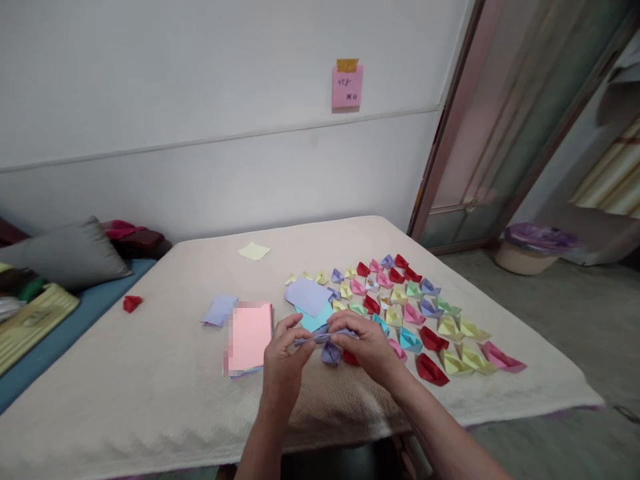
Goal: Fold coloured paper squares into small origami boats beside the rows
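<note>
Between the two hands, nearly together: one purple paper [321,336], folded, pinched at both ends. Left hand [285,350]: thumb and fingers clamped on its left end. Right hand [367,339]: likewise on its right end, forearm reaching in over the cloth [165,393].

Just below the held paper: one purple boat [331,354], on the cloth. Beside it, partly behind the right hand: one red piece [351,359].

Just left of the left hand: one stack [253,337] of paper, pink on top, its left side blurred. Right of the right hand and beyond: many folded boats [411,339] in uneven rows; red, pink, yellow, green, blue, purple.

Just beyond the fingertips: one cyan sheet [318,319], partly under one lilac sheet [307,293]. Beyond the stack, to the left: purple sheet [220,311]. Well left of the hands: red fold [132,304].

Farther beyond: yellow sheet [255,251]. Far left: grey cushion [75,253]. Far right, on the floor: bin [525,257]. Farthest, on the wall [225,73]: pink note [347,88], taped.
</note>
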A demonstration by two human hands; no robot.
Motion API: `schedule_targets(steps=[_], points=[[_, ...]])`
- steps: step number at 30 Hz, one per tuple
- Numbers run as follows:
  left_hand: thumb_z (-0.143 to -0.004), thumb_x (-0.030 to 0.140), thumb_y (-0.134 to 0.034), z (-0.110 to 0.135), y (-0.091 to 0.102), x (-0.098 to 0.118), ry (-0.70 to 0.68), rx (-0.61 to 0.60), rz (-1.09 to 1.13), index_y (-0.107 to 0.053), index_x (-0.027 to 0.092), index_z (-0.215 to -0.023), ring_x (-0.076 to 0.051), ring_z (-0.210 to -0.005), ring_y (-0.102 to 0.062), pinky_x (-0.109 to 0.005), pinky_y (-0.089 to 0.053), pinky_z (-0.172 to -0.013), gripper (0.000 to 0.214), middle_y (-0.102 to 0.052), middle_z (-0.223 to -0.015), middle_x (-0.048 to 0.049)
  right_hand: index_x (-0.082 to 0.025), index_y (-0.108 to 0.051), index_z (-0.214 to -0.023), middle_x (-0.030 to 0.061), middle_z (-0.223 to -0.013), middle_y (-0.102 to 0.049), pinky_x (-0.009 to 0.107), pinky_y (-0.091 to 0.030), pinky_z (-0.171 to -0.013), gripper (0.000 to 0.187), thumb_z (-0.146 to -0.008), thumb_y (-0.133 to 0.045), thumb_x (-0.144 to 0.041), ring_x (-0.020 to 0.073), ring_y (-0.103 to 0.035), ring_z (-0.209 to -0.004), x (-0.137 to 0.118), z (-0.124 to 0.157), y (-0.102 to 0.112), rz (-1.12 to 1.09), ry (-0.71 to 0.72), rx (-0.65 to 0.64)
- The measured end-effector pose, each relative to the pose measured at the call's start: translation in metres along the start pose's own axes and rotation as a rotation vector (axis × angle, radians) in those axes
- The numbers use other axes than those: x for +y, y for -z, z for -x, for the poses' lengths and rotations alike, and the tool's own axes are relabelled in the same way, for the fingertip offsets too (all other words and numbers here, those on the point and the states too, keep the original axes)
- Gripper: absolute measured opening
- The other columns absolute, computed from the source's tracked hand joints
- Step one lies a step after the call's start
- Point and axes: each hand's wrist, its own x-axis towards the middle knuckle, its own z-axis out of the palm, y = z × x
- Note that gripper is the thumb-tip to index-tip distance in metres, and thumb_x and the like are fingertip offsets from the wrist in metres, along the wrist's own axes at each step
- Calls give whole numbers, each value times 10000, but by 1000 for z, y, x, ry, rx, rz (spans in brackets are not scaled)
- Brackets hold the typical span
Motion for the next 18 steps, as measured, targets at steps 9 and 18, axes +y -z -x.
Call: schedule_targets(steps=[9, 18], points=[[-702, 236, -674, -1, 1, 1, 204, -123, 113, -696, 180, -711, -141, -593, -518, -237, -387, -568, 61, -618, -611, 18, -173, -651, -651, -4, -604, -601, 229, -413, -519, 125, -715, -646, -280, 132, -530, -557, -6, 3, -4, -148, -217, -52], [-686, 268, -698, 0, 0, 2, 272, -108, 195, -695, 164, -691, -121, -584, -480, -220, -352, -555, 105, -594, -594, 32, -163, -635, -669, -34, -528, -561, 205, -366, -443, 147, -709, -663, -302, 99, -484, -455, 0, 3, -2, -200, -246, -43]])
